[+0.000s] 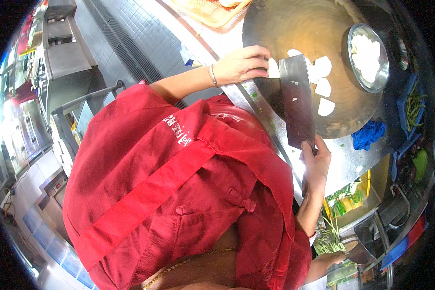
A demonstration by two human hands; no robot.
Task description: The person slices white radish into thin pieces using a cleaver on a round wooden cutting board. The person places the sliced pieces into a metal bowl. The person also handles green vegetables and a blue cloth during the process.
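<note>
My left hand (244,65), with a bracelet at the wrist, holds a white vegetable piece (273,68) at the near edge of a round wooden chopping block (333,40). My right hand (316,159) grips the handle of a broad cleaver (296,98), whose dark blade lies over the block just beside that piece. Several white cut chunks (323,87) rest on the wood past the blade. A steel bowl (387,69) on the block's far side holds more white pieces (365,54). The kind of vegetable cannot be told.
An orange plastic basket (217,21) stands beyond my left hand. A blue cloth (369,135) lies beside the block on the metal counter (342,170). Green beans fill a blue basket (404,108). A yellow container (368,185) holds greens. Another person's hand (328,261) is near long beans (328,239).
</note>
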